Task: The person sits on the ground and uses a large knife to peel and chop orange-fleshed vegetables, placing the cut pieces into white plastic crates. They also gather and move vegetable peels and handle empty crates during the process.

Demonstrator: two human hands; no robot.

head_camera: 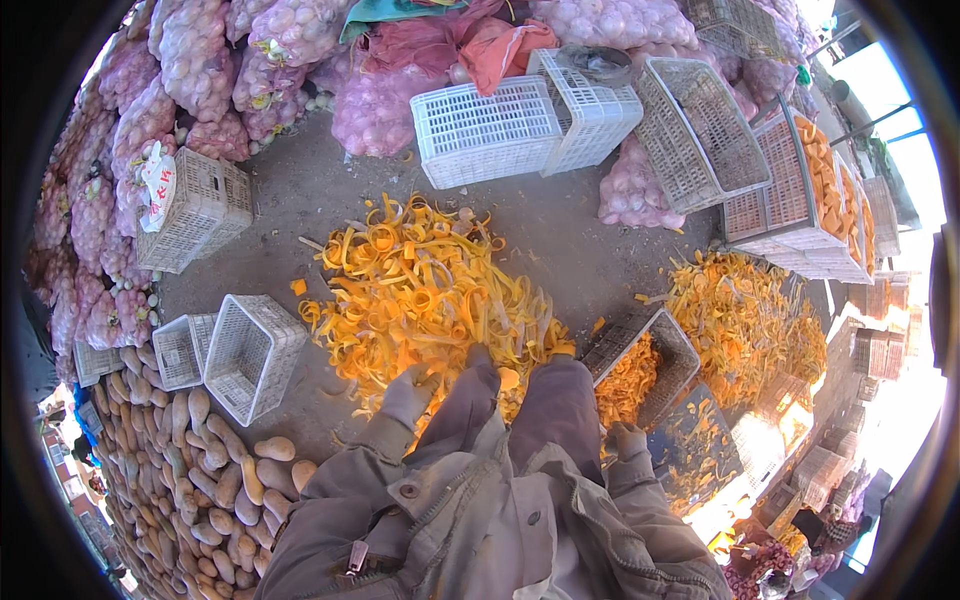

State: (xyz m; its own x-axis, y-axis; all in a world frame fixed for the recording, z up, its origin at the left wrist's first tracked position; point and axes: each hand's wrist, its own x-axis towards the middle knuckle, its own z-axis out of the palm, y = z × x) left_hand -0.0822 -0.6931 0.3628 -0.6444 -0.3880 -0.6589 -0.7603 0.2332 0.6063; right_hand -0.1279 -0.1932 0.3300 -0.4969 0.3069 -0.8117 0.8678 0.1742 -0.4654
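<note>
A large heap of curled orange squash peelings [420, 292] lies on the ground around my feet. My left hand [409, 394] is by my left leg, over the near edge of this heap; whether it holds anything cannot be made out. My right hand [625, 441] hangs beside my right leg, at the near rim of a tilted plastic crate [679, 349] with orange shreds [630, 382] inside. The hand looks curled, and its grip is unclear. A dark board [694, 450] strewn with orange scraps lies right of that hand.
Long tan squashes [217, 480] cover the ground at lower left. Empty crates [255, 360] stand above them. White crates [487, 131] and net sacks of onions [292, 37] line the far side. A second peelings heap [742, 322] and filled crates [795, 187] are at right. People [772, 555] are at lower right.
</note>
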